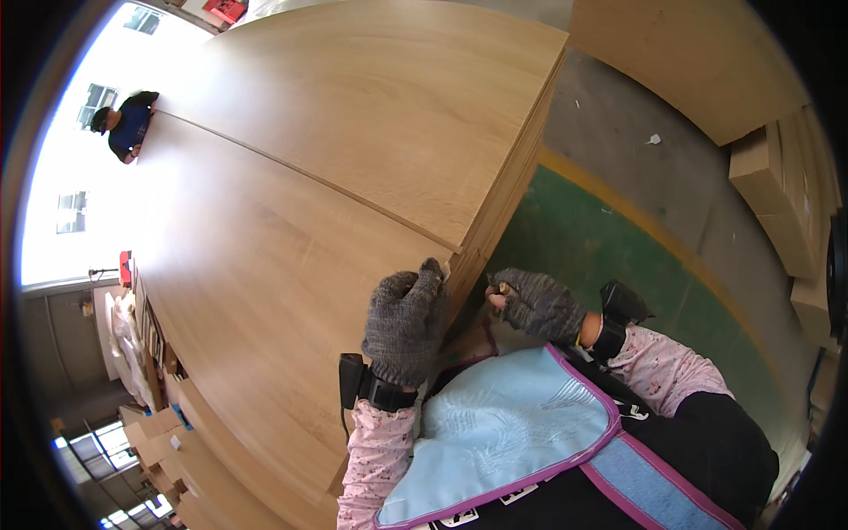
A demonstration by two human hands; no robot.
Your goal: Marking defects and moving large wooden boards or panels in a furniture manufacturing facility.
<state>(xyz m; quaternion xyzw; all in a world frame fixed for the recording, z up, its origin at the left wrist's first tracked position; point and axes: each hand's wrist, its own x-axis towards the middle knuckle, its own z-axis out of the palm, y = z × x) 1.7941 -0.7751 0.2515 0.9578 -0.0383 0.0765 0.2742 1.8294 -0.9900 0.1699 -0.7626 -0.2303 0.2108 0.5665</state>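
Observation:
My left hand (404, 322), in a dark grey knitted glove, rests at the near edge of a wood-grain board (265, 256). Its fingers are curled, and a small pale scrap (446, 270) shows by the fingertips; what they grip is too small to name. Just past the stack's edge, my right hand (539, 305) hovers in a matching glove with bare fingertips. Those fingers are pinched together, and anything between them is hidden. A second wood-grain board (380, 97) lies beside the first, a thin dark seam running between them.
Layered board edges (508, 190) form the stack's right side. Beyond lies a green floor (583, 230) with a yellow line (618, 212). Cardboard boxes (777, 190) stand at the right. A person in dark clothes (132, 124) is at the far end. A light-blue apron (512, 415) covers my front.

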